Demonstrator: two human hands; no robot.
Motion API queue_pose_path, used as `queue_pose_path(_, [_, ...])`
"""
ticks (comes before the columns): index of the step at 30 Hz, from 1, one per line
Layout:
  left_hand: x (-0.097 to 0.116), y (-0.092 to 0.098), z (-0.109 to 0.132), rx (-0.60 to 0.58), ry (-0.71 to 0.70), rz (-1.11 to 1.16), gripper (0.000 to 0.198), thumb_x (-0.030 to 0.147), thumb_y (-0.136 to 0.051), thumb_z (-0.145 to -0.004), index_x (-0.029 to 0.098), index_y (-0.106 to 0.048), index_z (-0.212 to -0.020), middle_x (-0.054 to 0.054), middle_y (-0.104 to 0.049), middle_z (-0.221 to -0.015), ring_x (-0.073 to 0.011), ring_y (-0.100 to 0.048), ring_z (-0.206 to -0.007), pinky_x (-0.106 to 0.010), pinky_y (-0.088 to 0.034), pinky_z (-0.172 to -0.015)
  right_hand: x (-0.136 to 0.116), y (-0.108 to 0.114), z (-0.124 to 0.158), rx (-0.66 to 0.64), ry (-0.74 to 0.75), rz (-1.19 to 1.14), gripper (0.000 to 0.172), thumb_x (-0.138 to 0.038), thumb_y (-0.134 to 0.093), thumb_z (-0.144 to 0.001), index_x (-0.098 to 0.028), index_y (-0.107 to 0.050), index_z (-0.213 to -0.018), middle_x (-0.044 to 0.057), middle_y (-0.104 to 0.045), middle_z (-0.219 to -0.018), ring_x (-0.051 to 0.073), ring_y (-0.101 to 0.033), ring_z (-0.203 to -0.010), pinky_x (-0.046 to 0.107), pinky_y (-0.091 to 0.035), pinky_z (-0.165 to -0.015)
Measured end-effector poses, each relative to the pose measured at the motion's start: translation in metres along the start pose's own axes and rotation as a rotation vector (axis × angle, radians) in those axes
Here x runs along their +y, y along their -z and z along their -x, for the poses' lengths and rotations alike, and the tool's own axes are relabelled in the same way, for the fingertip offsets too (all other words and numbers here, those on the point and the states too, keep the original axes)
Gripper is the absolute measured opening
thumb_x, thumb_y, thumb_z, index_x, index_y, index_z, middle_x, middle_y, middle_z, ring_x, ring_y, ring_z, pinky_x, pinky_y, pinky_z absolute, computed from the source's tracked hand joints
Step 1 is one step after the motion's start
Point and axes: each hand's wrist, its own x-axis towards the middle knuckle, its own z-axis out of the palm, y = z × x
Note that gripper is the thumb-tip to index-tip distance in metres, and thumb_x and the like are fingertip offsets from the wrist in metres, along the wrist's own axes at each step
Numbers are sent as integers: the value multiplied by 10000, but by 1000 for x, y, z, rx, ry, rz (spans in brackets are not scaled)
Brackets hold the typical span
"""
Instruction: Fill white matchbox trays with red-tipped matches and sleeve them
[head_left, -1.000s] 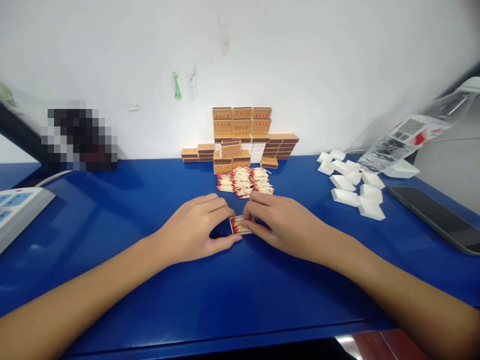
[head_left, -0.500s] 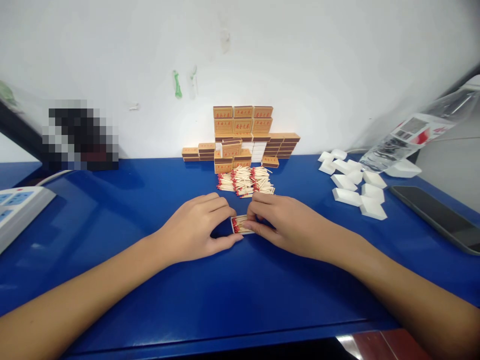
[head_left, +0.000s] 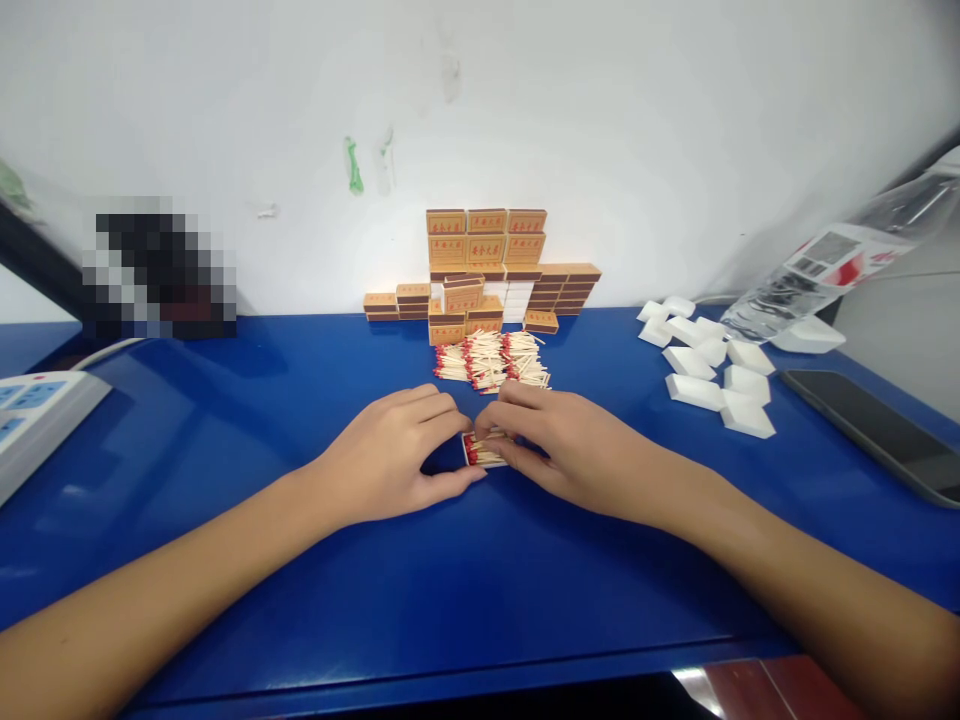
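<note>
In the head view, the left hand [head_left: 394, 445] stands half open, thumb and forefinger bracketing the left end of a small matchbox tray [head_left: 493, 465], apparently steadying it on the desk [head_left: 450, 590]. The tray lies between the two hands, white-walled and shallow, with red-tipped wooden matches [head_left: 474, 453] inside. The right hand [head_left: 566, 440] has its thumb and fingertips drawn close together over those matches; whether it grips any, I cannot tell. The step in hand looks like arranging matches in the tray; the next move seems to call for light fingertips and a steady left hold. Just beyond the hands lie loose match piles [head_left: 487, 360], splintery and thin, before stacked matchboxes [head_left: 486, 250] of orange printed card. Right of the right hand sit angular, matte white pieces [head_left: 690, 362].
</note>
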Motion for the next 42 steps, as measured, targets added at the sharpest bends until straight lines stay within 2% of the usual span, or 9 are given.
queue_pose_path(11, [0, -1, 0, 0, 6, 6, 266, 427, -672, -1008, 167, -711, -1044, -72, -737, -958, -218, -672, -856, -371, -570, -815, 0, 3, 1, -19, 4, -7, 180, -220, -531, -1073, -176, -698, -1023, 53, -610, -973, 162, -579, -773, 304, -441, -707])
queue_pose_path(18, [0, 0, 1, -8, 9, 3, 285, 443, -667, -1011, 164, -709, -1053, -79, -744, -966, -229, -682, -873, -375, -576, -818, -1, 7, 1, -21, 19, 5, 175, -165, -567, -1025, -190, -731, -1081, 47, -604, -959, 158, -571, -750, 294, -432, -686])
queue_pose_path(21, [0, 0, 1, -7, 8, 3, 279, 425, -678, -1005, 153, -715, -1052, -81, -747, -978, -233, -687, -882, -382, -578, -823, 5, 12, 2, 49, -2, 32, 189, -131, -572, -994, -200, -734, -1063, 45, -631, -963, 160, -589, -761, 292, -427, -681])
queue_pose_path(25, [0, 0, 1, 2, 16, 12, 272, 415, -687, -999, 153, -724, -1065, -81, -749, -977, -233, -691, -896, -386, -582, -840, 26, 25, 4, 202, -113, 158, 184, -151, -546, -993, -180, -726, -1022, 64, -646, -950, 188, -611, -788, 315, -443, -702])
queue_pose_path(31, [-1, 0, 2, 8, 15, 17, 267, 409, -690, -995, 150, -728, -1052, -84, -748, -974, -237, -693, -900, -393, -583, -841, 56, 34, 9, 51, -150, 191, 189, -192, -547, -989, -205, -717, -1071, 73, -639, -995, 200, -632, -834, 321, -480, -738])
queue_pose_path(35, [-1, 0, 2, 12, 13, 17, 277, 411, -694, -994, 142, -730, -1052, -86, -748, -972, -240, -695, -907, -391, -581, -842, 62, 32, 9, -6, -166, 189, 176, -206, -571, -982, -209, -711, -1089, 71, -633, -996, 201, -632, -849, 316, -479, -746])
queue_pose_path(42, [-1, -1, 2, 14, 13, 10, 269, 408, -693, -995, 148, -730, -1049, -82, -745, -968, -238, -697, -905, -382, -576, -840, 71, 29, 6, -45, -233, 122, 142, -247, -527, -1018, -223, -660, -974, 72, -632, -987, 216, -618, -836, 331, -462, -744])
